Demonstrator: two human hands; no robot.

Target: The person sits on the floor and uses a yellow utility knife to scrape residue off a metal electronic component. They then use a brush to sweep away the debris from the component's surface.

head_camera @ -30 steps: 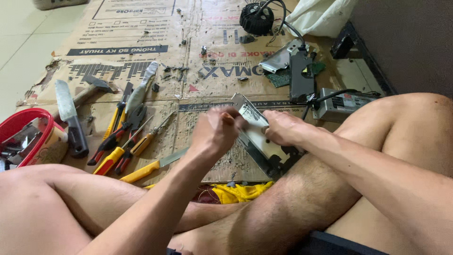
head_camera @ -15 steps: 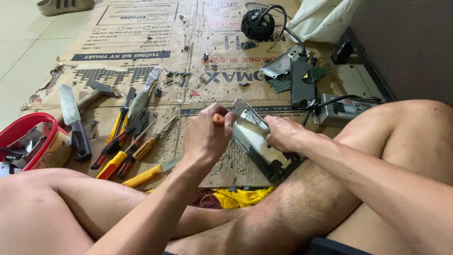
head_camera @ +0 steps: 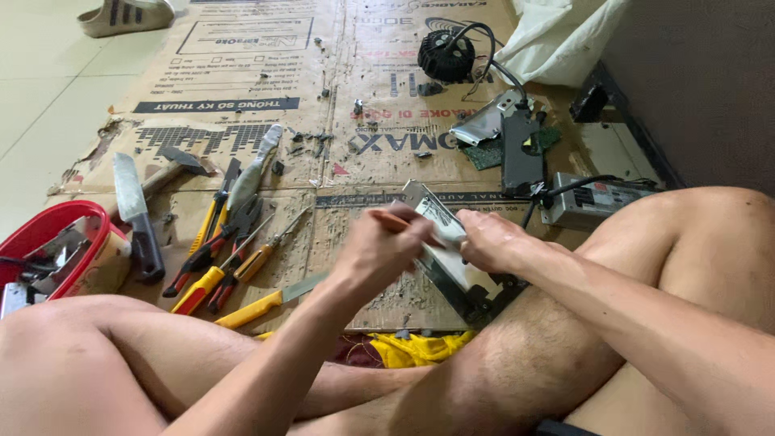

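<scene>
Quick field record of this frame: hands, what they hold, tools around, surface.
left hand: closed around an orange-handled tool, tip against the metal part
right hand: gripping the flat grey metal part, held tilted
tools at left: pliers, yellow-handled screwdrivers, knife, hammer
red basket: far left, holds scrap
surface: flattened cardboard on the floor
beyond the hands: black round part with cable, grey metal box

Single head view, steep downward, close over lap.
</scene>
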